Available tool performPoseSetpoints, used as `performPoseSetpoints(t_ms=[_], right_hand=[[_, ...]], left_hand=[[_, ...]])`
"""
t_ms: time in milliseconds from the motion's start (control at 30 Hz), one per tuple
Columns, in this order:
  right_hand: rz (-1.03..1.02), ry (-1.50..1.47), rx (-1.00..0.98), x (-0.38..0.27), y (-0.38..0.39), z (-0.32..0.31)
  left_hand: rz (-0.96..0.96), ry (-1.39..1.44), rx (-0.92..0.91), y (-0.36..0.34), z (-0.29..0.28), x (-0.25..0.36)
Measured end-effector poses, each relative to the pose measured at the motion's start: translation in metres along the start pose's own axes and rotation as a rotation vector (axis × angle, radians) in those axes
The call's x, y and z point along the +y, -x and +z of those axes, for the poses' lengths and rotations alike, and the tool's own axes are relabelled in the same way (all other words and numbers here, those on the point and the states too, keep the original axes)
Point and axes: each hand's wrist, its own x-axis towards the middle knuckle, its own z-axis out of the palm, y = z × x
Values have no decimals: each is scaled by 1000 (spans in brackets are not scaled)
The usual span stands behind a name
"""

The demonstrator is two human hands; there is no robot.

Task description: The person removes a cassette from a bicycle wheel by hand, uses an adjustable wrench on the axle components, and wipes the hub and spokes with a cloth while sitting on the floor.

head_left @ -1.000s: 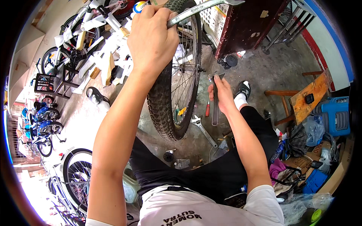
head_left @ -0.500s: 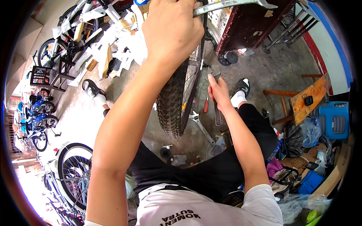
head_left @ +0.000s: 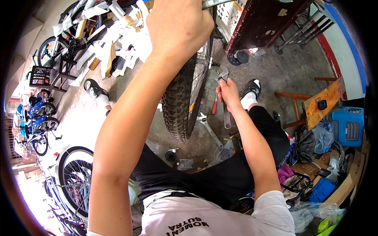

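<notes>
At the top edge my left hand [head_left: 179, 29] is closed around a metal wrench [head_left: 212, 3], most of which lies beyond the picture's edge. Its fingertips are hidden behind the back of the hand. Beneath that wrist stands a knobbly bicycle wheel [head_left: 177, 106], its upper part covered by my hand and forearm. To the right of the wheel, my right hand [head_left: 229, 94] grips an adjustable wrench [head_left: 227, 118] by its handle, jaws up near the axle. On the floor nearby lie a red-handled screwdriver [head_left: 214, 107] and another adjustable wrench [head_left: 210, 131].
A dark red cabinet [head_left: 267, 23] stands beyond the wheel. On the right are a wooden stool [head_left: 327, 100], a blue case [head_left: 346, 126] and piled bags and cardboard. White wrapping [head_left: 122, 55] and bicycles spread across the left, with another wheel [head_left: 76, 181] near my left elbow.
The left-hand wrench has moved up, mostly out of the picture. The wrench in my right hand has shifted slightly, so its jaws show more plainly. Both hands keep their grip.
</notes>
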Motion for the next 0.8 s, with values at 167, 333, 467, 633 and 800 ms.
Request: performPoseSetpoints(t_ms=[167,333,467,633,800], right_hand=[[-9,108,25,22,-23,-4],[-202,582,128,17,-35,7],[-206,809,248,-11,-18,15],[-171,876,251,-11,-22,12],[-157,881,254,-12,-25,13]], left_hand=[[-20,-21,-9,1,0,2],[1,-16,0,4,-2,5],[-10,-5,5,5,-3,10],[-8,16,13,6,-2,15],[-25,22,-1,6,0,20]])
